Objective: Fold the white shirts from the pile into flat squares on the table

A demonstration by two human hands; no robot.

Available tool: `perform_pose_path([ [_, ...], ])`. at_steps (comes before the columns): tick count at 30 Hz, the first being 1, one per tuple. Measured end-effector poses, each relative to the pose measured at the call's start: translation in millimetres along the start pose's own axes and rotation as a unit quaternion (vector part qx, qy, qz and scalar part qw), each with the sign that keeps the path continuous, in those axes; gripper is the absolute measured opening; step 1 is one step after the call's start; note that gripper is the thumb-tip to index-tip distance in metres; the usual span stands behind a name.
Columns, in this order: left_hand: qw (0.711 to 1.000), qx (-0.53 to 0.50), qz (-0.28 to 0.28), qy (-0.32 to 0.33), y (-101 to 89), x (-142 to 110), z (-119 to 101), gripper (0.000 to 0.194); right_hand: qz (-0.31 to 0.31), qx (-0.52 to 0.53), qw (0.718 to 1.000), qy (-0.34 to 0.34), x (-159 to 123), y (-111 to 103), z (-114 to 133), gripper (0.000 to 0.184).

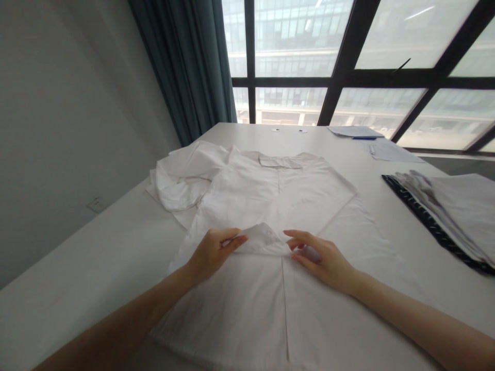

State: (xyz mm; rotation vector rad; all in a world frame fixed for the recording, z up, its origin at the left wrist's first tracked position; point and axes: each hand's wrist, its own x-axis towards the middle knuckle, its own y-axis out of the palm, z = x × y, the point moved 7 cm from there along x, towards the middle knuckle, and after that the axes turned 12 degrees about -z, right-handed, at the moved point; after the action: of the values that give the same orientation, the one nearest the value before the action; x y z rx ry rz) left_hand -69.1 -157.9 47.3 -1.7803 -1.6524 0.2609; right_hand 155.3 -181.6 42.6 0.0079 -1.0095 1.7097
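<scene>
A white long-sleeved shirt (251, 304) lies spread on a white table, its collar (280, 162) toward the window. One sleeve (305, 206) is folded across the body from the right, and its cuff (261, 239) sits mid-shirt, slightly raised. My left hand (212, 252) pinches the cuff's left end between thumb and fingers. At the cuff's right end is my right hand (325, 260), index finger held off, with the thumb and a curled finger at the cuff's edge. The other sleeve (181, 180) lies bunched on the left.
Folded light garments (460, 206) lie on the table at right, over a black item with white marks (421, 219). Papers (356, 131) and a blue pen (364, 137) rest at the far right. A dark curtain (189, 67) and large windows stand behind the table (96, 278).
</scene>
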Motion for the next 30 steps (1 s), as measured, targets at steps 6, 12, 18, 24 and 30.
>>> perform_pose_path([
  [6, 0.997, 0.017, -0.036, 0.073, -0.7, -1.0, -11.7, 0.043, 0.094, -0.074, 0.980, -0.162, -6.3, 13.7, 25.2, 0.046],
  [12, 0.999, -0.016, -0.039, 0.029, -0.2, -0.3, -3.5, 0.034, 0.112, -0.096, 0.980, -0.130, -5.8, 19.9, 20.4, 0.059],
  [18, 0.986, -0.130, -0.038, -0.092, -0.9, 4.0, 12.2, 0.049, 0.071, -0.057, 0.994, -0.056, -4.6, 12.3, 7.9, 0.063],
  [24, 0.961, -0.240, -0.016, -0.137, 7.7, 2.2, 22.3, 0.039, 0.031, -0.025, 0.999, -0.023, -5.0, 4.7, 1.8, 0.062],
  [30, 0.958, -0.249, -0.051, -0.131, 3.6, 4.8, 23.8, 0.036, 0.035, -0.039, 0.994, -0.092, -5.6, 3.8, 11.4, 0.059],
])
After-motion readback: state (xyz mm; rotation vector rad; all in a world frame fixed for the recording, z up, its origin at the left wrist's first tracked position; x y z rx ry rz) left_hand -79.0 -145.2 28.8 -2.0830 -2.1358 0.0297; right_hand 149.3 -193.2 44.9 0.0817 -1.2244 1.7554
